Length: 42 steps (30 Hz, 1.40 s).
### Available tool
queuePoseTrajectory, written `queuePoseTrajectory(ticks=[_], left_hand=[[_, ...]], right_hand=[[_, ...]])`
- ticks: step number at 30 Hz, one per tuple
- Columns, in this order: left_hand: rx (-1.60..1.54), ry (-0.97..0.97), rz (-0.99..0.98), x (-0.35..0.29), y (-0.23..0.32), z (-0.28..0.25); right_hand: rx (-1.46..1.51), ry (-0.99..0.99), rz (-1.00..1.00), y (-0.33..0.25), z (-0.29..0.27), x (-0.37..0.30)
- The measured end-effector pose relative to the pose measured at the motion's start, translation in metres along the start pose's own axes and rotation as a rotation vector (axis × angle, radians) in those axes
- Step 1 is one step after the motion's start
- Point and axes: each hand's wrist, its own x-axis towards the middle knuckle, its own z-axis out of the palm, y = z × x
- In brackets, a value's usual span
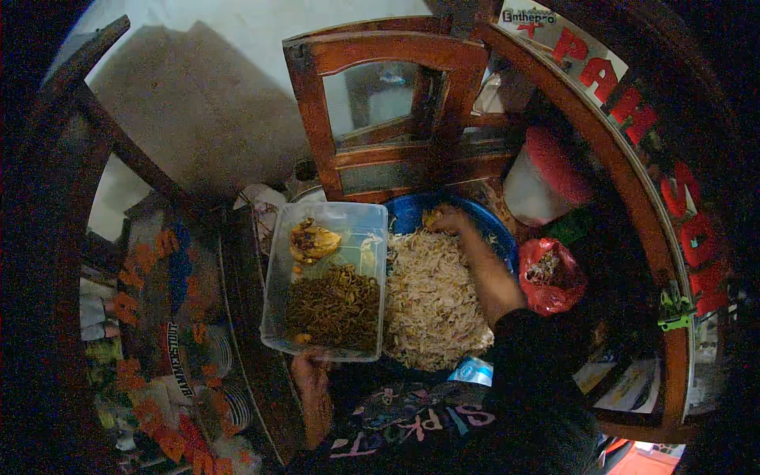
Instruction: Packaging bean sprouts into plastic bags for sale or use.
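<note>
My left hand point(313, 378) grips the near edge of a clear rectangular plastic container point(271, 305), its fingers partly hidden beneath it. Inside lie brown noodles point(332, 309) on the near side and a browned, yellowish piece of food point(314, 241) at the far left. The container's right wall overlaps a round blue basin point(500, 227). A large heap of pale, stringy food point(435, 297) fills that basin. At its far rim my right hand point(448, 221) reaches down with fingers drawn together near a small yellowish bit; what they hold is not clear.
A red plastic bag point(554, 297) with scraps stands right of the basin, below a white tub with a red lid point(546, 186). Beyond the basin rises a wooden door with glass panes point(388, 99). Wooden frames enclose both sides. A light-blue packet point(473, 370) lies by the basin's near edge.
</note>
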Motion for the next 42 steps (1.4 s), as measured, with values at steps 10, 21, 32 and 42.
queuePoseTrajectory(ticks=[10,21,32,42], left_hand=[[0.252,-0.484,0.114,0.013,-0.005,0.014],[0.176,-0.233,0.020,-0.003,-0.012,0.046],[0.306,-0.349,-0.060,-0.007,-0.011,0.058],[0.318,-0.285,0.089,-0.036,0.009,0.053]], right_hand=[[0.360,0.041,0.080,0.077,-0.099,-0.041],[-0.019,0.088,-0.132,0.092,-0.109,-0.023],[-0.424,0.491,-0.335,0.118,-0.111,0.012],[-0.746,0.300,-0.654,0.117,-0.100,0.041]])
